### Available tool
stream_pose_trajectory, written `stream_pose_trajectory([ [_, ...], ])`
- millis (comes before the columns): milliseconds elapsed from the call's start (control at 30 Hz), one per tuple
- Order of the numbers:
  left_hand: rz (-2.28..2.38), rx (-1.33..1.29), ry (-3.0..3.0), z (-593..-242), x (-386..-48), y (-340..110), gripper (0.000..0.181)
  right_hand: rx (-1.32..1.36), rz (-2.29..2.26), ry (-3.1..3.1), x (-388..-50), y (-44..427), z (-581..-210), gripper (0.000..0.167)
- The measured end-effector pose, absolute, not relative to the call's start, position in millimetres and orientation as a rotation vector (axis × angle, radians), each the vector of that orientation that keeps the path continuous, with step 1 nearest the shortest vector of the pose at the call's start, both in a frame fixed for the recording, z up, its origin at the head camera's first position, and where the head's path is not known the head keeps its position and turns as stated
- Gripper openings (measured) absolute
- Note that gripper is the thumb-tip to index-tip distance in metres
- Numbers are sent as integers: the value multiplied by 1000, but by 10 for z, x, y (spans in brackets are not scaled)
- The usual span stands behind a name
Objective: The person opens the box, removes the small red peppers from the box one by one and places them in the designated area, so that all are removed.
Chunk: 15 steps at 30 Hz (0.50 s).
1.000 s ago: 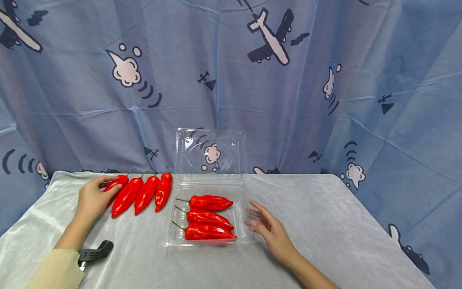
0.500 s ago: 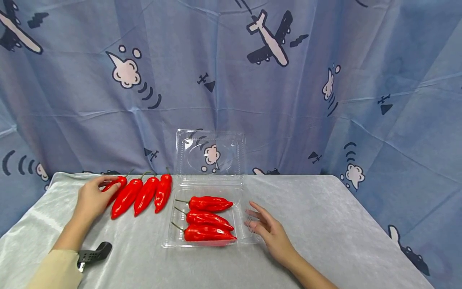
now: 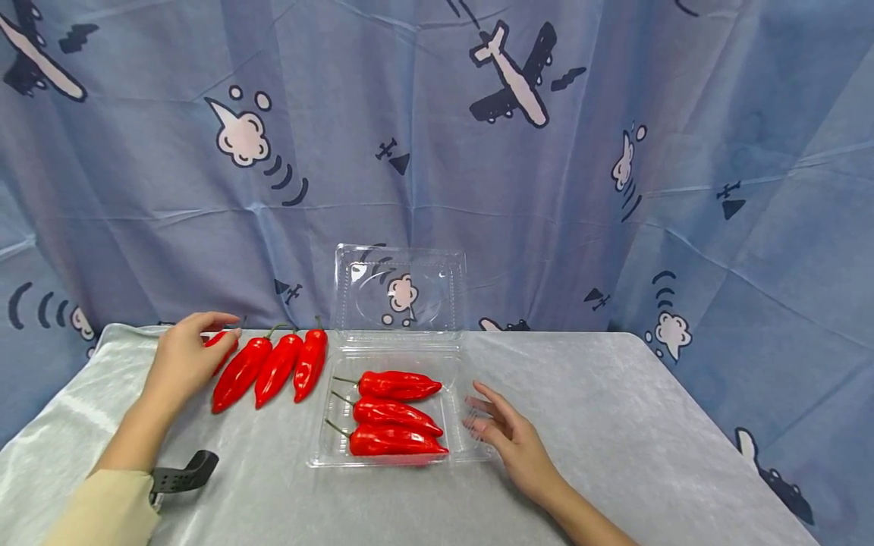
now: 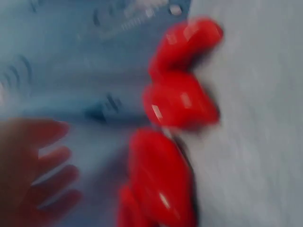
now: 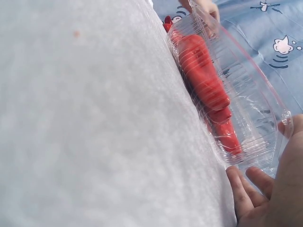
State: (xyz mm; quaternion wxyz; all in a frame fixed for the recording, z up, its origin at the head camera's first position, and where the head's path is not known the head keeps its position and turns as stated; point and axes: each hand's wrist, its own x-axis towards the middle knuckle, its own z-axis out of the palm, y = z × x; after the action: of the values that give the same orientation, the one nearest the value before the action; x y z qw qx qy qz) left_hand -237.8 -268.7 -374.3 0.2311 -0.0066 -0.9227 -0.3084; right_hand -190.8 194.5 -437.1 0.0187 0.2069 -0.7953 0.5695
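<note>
Over the leftmost of several red peppers on the cloth, my left hand (image 3: 184,356) has its fingers and thumb spread apart. That pepper (image 3: 221,347) is partly hidden behind the hand. The left wrist view is blurred, but its fingers (image 4: 54,161) appear relaxed and apart from the red peppers (image 4: 158,175). A clear plastic clamshell box (image 3: 321,447) stands with its lid raised and three red peppers (image 3: 392,409) lying side by side inside. My right hand (image 3: 522,447) is at the box's right side, its loosely extended fingers (image 5: 241,189) by the wall and the thumb near the rim.
A pale grey cloth (image 3: 587,425) covers the table. Three more red peppers (image 3: 276,370) lie in a row between my left hand and the box. Behind the table hangs a blue curtain (image 3: 437,167) with airplane prints. A black strap (image 3: 184,474) is on my left wrist.
My left hand has lifted slightly and shifted right, off the leftmost pepper that its fingers were around. The right hand and the box have stayed in place.
</note>
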Motion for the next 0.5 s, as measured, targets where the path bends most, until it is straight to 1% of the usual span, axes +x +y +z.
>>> stream_pose_trajectory([
  [267, -915, -227, -2545, -3454, -2262, -2256, 23, 646, 1762, -2466, -1909, 1952, -4374, 56],
  [500, -955, -372, -2623, -3419, -2167, -1881, 23, 641, 1767, -2476, -1903, 1945, -4364, 56],
])
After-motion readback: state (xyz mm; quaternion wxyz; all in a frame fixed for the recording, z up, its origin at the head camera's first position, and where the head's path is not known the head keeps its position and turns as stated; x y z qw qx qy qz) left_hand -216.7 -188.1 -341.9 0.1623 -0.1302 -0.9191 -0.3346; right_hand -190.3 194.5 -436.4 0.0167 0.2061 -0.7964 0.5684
